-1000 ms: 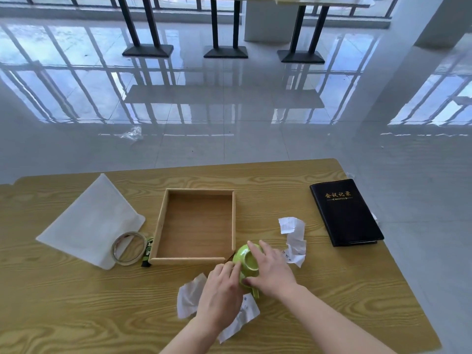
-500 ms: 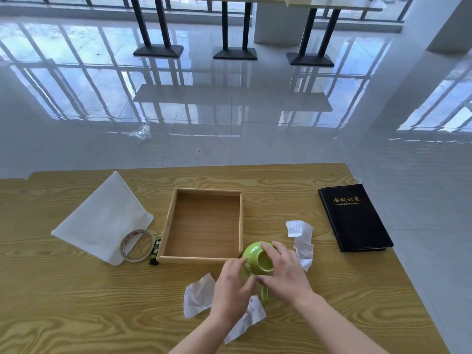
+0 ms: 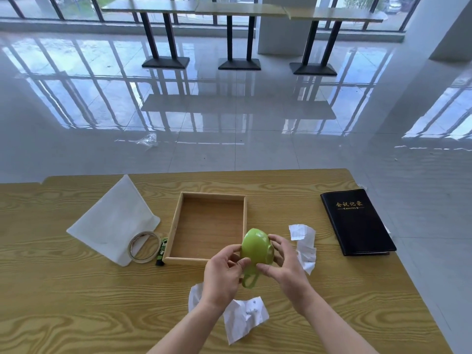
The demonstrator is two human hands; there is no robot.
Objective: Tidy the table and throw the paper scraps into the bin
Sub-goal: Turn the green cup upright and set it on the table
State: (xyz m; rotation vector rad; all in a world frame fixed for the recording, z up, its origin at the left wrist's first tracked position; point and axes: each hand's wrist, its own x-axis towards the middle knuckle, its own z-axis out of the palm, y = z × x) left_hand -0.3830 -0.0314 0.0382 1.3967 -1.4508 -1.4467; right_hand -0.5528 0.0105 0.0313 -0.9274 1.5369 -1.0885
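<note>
Both hands hold a green cup (image 3: 256, 247) above the table, tipped so its base faces me and its handle hangs down. My left hand (image 3: 224, 273) grips its left side and handle. My right hand (image 3: 284, 267) grips its right side. A crumpled white paper scrap (image 3: 244, 316) lies on the table under my left wrist. Another crumpled scrap (image 3: 304, 241) lies just right of my right hand. An empty wooden tray (image 3: 178, 221) sits right behind the cup.
A white cloth (image 3: 112, 221) lies at the left, with a tape roll (image 3: 144, 247) on its near corner and a small dark green item (image 3: 162, 251) against the tray. A black notebook (image 3: 357, 222) lies at the right edge of the wooden table (image 3: 76, 302). No bin shows.
Both hands lifted the green cup off the table and turned it over, from mouth facing me to base facing me. The camera tilted up a little.
</note>
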